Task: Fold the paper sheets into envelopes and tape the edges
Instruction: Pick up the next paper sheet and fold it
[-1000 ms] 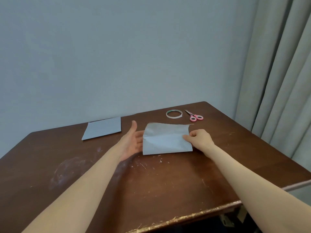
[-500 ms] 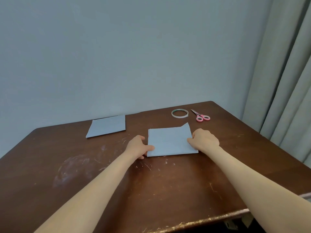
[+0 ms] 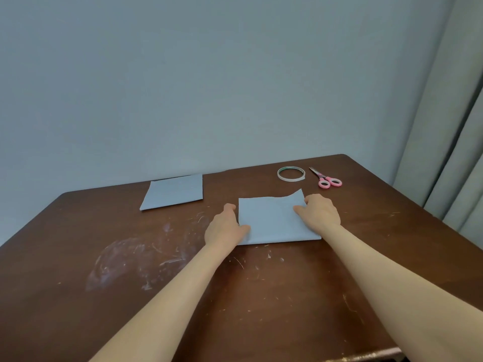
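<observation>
Folded sheet (image 3: 274,220): pale blue-grey paper, doubled over, lying flat on the table (image 3: 261,296) right of centre, between the two hands. Near edge straight; far right corner curls upward off the layer below.
Left hand (image 3: 224,227): at the sheet's left edge, palm down. Thumb lies across the near left corner, pressing it to the table. Other fingers curled loosely alongside the left edge; not closed around anything.
Right hand (image 3: 320,211): on the sheet's right side, just below the raised corner. Fingers bent, tips pressing down on the paper surface. Cannot tell whether any finger sits under the lifted corner.
Second sheet (image 3: 173,191): same colour, flat, far left of the folded sheet, well apart from both hands, close to the far edge.
Tape roll (image 3: 291,173): thin ring, lying flat, beyond the folded sheet toward the far right corner.
Scissors (image 3: 326,178): pink handles, closed blades pointing far-left, just right of the tape roll, not touching it.
Table surface: dark brown wood, whitish scuffs and scratches near left and near centre.
Background: plain pale wall (image 3: 209,87); curtain (image 3: 454,126) at right.
</observation>
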`<control>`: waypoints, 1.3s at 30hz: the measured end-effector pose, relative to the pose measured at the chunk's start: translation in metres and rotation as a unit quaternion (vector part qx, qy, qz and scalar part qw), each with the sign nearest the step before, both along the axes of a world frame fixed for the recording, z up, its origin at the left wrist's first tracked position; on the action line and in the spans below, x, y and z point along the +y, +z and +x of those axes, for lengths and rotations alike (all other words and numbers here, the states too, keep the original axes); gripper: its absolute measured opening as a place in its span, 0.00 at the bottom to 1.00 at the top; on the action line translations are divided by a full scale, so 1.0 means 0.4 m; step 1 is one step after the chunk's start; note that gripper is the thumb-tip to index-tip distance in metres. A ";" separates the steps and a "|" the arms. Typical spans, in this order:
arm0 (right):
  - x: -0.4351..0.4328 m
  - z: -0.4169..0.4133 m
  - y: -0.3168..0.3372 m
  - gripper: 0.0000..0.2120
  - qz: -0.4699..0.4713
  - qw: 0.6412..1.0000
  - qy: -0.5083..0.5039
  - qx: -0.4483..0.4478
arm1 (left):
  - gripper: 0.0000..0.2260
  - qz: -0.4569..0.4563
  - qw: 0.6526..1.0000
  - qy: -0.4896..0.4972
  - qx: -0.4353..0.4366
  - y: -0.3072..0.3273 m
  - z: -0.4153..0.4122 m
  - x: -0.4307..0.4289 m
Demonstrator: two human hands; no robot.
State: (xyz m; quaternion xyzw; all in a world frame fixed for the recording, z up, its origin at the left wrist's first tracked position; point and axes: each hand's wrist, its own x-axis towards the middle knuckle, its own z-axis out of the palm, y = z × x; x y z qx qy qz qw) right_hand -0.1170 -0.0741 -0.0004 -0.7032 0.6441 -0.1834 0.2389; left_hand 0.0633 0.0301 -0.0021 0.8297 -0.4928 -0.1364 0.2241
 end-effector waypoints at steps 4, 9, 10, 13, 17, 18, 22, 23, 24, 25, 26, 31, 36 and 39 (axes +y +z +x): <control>-0.014 -0.003 -0.011 0.15 0.007 1.000 -0.012 -0.001 | 0.25 -0.015 1.000 0.012 -0.003 -0.002 0.001 0.002; -0.016 -0.002 -0.014 0.16 0.004 1.000 -0.020 0.003 | 0.23 -0.018 0.999 -0.001 -0.036 -0.002 -0.006 0.011; -0.017 -0.001 -0.015 0.16 0.003 1.000 -0.020 0.005 | 0.23 -0.017 0.999 -0.002 -0.034 -0.002 -0.007 0.013; -0.017 -0.002 -0.015 0.16 0.003 1.000 -0.025 0.009 | 0.23 -0.009 1.000 -0.005 -0.028 -0.001 -0.009 0.014; -0.017 -0.002 -0.016 0.15 0.001 1.000 -0.026 0.012 | 0.21 -0.003 0.999 -0.010 -0.031 0.002 -0.011 0.016; -0.017 -0.002 -0.016 0.15 0.000 1.000 -0.025 0.013 | 0.20 -0.002 0.999 -0.011 -0.031 0.003 -0.011 0.016; -0.017 -0.003 -0.016 0.16 0.002 1.000 -0.022 0.012 | 0.17 -0.001 0.999 -0.019 -0.026 0.004 -0.010 0.019; -0.016 -0.003 -0.015 0.16 0.001 1.000 -0.022 0.010 | 0.17 -0.001 1.000 -0.021 -0.024 0.004 -0.009 0.020; -0.016 -0.003 -0.016 0.16 0.001 1.000 -0.022 0.011 | 0.17 -0.002 0.999 -0.021 -0.023 0.005 -0.009 0.020; -0.014 -0.004 -0.014 0.17 0.001 1.000 -0.022 0.012 | 0.17 -0.001 0.999 -0.022 -0.023 0.005 -0.009 0.019; -0.014 -0.003 -0.014 0.17 0.000 1.000 -0.022 0.013 | 0.17 -0.002 0.999 -0.022 -0.023 0.005 -0.009 0.019; -0.015 0.001 -0.013 0.17 0.000 1.000 -0.022 0.014 | 0.17 0.000 1.000 -0.022 -0.018 0.006 -0.006 0.018; -0.013 0.001 -0.012 0.16 0.002 1.000 -0.018 0.021 | 0.18 0.022 0.998 -0.022 -0.046 0.011 -0.008 0.015; -0.011 0.004 -0.013 0.13 0.001 0.999 -0.018 0.027 | 0.20 -0.002 0.990 -0.028 -0.139 0.021 -0.015 0.002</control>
